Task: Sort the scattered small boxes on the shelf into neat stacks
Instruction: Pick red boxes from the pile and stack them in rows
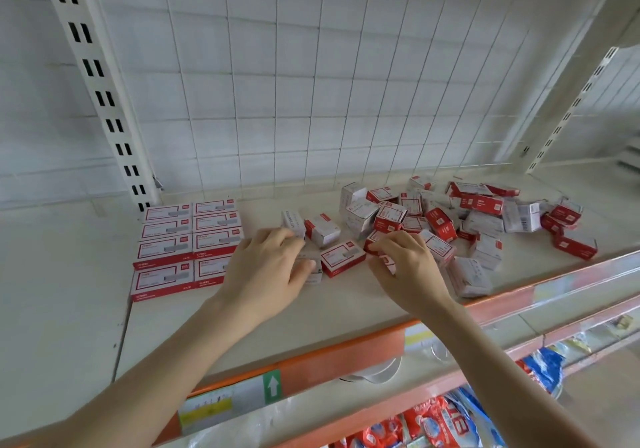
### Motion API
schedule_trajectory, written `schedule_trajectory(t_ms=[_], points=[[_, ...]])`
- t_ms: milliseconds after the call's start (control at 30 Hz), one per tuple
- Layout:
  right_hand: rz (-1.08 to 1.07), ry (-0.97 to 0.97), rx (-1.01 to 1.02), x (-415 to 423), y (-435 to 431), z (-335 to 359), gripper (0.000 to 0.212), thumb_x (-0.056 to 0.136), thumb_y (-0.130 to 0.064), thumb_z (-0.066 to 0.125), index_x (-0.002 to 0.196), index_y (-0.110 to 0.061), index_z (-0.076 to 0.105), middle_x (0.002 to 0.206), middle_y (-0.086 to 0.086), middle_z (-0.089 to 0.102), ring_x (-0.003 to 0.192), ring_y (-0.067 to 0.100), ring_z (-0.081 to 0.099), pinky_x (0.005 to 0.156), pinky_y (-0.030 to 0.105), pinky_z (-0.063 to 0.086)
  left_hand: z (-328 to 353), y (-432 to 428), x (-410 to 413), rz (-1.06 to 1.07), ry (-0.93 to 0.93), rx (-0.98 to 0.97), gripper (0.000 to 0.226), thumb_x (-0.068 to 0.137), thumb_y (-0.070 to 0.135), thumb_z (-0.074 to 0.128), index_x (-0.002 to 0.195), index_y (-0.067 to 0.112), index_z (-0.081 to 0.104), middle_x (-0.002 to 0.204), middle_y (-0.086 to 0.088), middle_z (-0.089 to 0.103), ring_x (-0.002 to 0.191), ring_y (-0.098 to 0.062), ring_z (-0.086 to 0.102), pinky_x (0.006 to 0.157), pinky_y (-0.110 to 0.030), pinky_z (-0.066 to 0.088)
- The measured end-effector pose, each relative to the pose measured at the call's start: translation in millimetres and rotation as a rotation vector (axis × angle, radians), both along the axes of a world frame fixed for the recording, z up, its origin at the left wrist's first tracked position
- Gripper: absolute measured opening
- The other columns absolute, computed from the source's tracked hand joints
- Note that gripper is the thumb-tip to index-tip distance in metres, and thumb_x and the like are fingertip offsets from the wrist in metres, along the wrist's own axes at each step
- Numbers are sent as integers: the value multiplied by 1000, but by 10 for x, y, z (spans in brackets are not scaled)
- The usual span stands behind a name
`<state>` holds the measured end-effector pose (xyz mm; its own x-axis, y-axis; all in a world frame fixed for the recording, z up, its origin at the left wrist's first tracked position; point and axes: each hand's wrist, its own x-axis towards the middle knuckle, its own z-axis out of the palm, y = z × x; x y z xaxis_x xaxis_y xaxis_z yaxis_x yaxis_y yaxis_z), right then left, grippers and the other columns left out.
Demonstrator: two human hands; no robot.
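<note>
Here, the shelf: we see a flat cream metal shelf (346, 309) with an orange front edge, backed by a white wire grid panel (311, 84).
Sorted stacks: at the shelf's left end, a neat block of small red-and-white cardboard boxes (188, 243) stands in two columns running from the back edge toward the front, printed tops up and sides touching.
Scattered heap: toward the right end, a loose heap of the same boxes (485, 219) lies tilted on various faces, spreading from the back edge to near the front edge.
Left hand (266, 271): we find it in the middle of the shelf, just right of the neat block, fingers and thumb curled round a small whitish box (311, 269).
Right hand (405, 264): its bent fingers pinch a red-sided box (373, 240) at the heap's near left fringe; the palm hides the rest of that box.
Between the hands: a single flat box (343, 257) lies label up, just beside the whitish box; the two hands are apart.
Front strip: a green arrow label (272, 386) sits on the orange edge.
Below: red and blue plastic packets (450, 420) fill a lower shelf.
</note>
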<state>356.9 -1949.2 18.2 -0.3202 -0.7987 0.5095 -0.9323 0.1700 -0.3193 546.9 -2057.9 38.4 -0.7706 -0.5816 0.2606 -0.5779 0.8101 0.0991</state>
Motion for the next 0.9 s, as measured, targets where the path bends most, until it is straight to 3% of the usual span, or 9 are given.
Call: schedule_trajectory(t_ms=[100, 200, 333, 400, 567, 900], points=[[-16, -1, 20, -108, 67, -33, 28, 78, -29, 51, 77, -8, 70, 81, 6, 65, 76, 32, 58, 63, 40, 52, 2, 44, -134, -34, -1, -21, 39, 79, 41, 46, 85, 12, 72, 86, -2, 69, 77, -27, 66, 59, -37, 53], [-9, 12, 33, -160, 103, -76, 17, 75, -23, 61, 77, -9, 70, 79, 5, 63, 73, 29, 58, 63, 38, 53, -7, 84, -285, -53, 11, -37, 33, 76, 39, 52, 84, 13, 72, 83, 0, 68, 75, -25, 66, 57, -36, 53], [31, -2, 50, -205, 120, -81, 18, 71, -23, 63, 81, -10, 70, 81, 5, 63, 75, 29, 60, 59, 38, 54, -19, 172, -520, -42, -44, 9, 36, 91, 38, 45, 115, 16, 60, 113, -1, 60, 105, -24, 57, 82, -31, 44], [52, -4, 55, -233, 120, -84, 20, 69, -20, 62, 84, -10, 70, 83, 6, 62, 76, 29, 60, 56, 39, 54, -46, 183, -611, -8, -69, -6, 40, 92, 41, 41, 123, 18, 53, 121, 0, 55, 112, -23, 52, 86, -28, 40], [141, -18, 48, -332, 162, -94, 28, 65, -11, 57, 90, -6, 68, 88, 9, 62, 79, 29, 61, 55, 38, 55, -63, 189, -778, 65, -129, -17, 39, 92, 41, 42, 124, 20, 50, 121, 0, 55, 112, -22, 52, 86, -30, 41], [217, -3, 46, -550, 280, -44, 31, 62, -13, 62, 92, -5, 68, 90, 9, 61, 78, 30, 61, 51, 37, 54, -138, 228, -912, 134, -121, 28, 42, 90, 24, 47, 131, 27, 44, 123, 2, 54, 117, -21, 50, 88, -29, 39]])
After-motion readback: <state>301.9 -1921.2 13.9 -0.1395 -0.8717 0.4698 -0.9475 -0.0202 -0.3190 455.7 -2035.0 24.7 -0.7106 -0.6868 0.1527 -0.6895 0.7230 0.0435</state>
